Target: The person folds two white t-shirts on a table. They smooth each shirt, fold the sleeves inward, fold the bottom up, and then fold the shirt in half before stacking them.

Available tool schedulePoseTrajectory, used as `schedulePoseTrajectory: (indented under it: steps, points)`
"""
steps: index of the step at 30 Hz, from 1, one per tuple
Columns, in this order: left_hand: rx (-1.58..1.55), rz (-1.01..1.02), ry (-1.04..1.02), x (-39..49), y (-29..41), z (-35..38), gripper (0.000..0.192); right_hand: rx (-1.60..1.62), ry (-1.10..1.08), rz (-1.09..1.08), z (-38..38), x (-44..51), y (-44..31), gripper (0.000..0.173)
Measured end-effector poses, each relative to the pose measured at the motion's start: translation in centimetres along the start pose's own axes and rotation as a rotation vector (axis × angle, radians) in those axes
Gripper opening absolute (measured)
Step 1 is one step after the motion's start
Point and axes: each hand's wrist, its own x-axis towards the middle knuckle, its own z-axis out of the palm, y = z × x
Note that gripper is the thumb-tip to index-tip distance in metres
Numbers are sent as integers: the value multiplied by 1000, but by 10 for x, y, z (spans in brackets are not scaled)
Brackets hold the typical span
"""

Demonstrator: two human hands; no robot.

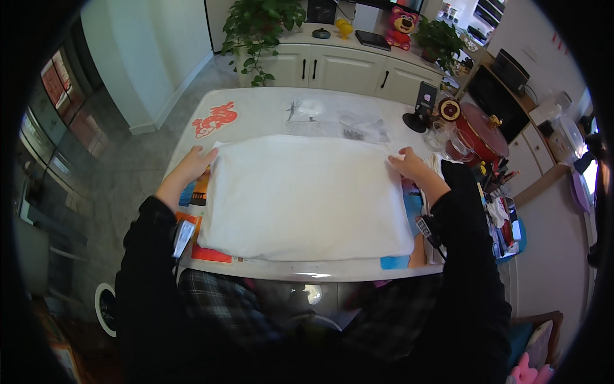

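A white cloth [307, 201], folded into a wide rectangle, lies across the near half of the white table [254, 98]. At its far left corner, my left hand [194, 163] pinches the edge between thumb and fingers. My right hand [407, 163] grips the far right corner in the same way. Colourful printed sheets [211, 254] show from under the cloth on both sides and along its near edge. More folded white fabric [434, 165] lies beside my right forearm, partly hidden by the black sleeve.
A phone on a stand [424, 105], glass vessels [439, 137] and a red lidded pot [482, 129] stand at the table's far right. Pens and a blue bin [518, 245] are at the right edge. Beyond the table runs a white cabinet [345, 62] with potted plants [264, 24].
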Motion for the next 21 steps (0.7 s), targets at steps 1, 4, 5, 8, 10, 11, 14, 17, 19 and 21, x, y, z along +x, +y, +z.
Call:
schedulePoseTrajectory:
  steps: [1,4,5,8,10,11,14,17,19,21]
  points:
    - [-31,15,-38,-15,-4,-3,75,31,-84,-2,-4,-18,4,58]
    - [-259,9,-152,-68,-25,-6,60,86,-229,3,-11,-72,23,62]
    - [-369,3,-159,-85,-33,-4,55,123,-278,-4,-10,-90,32,62]
    - [-291,45,-108,-133,-56,-3,49,229,-307,-59,-6,-133,60,59]
    - [-341,42,-99,-155,-67,-2,47,351,-258,-128,0,-153,75,56]
    - [-371,114,-82,-163,-71,1,46,420,-240,-134,3,-161,80,55]
    - [-396,195,-17,-181,-77,14,33,436,-154,-222,8,-171,91,49]
    - [-385,126,-80,-183,-75,20,27,529,-93,-230,17,-175,99,39]
    - [-379,121,-47,-183,-72,20,24,522,-91,-214,17,-175,104,34]
    - [-441,88,-44,-181,-67,22,24,600,-89,-226,21,-176,109,21]
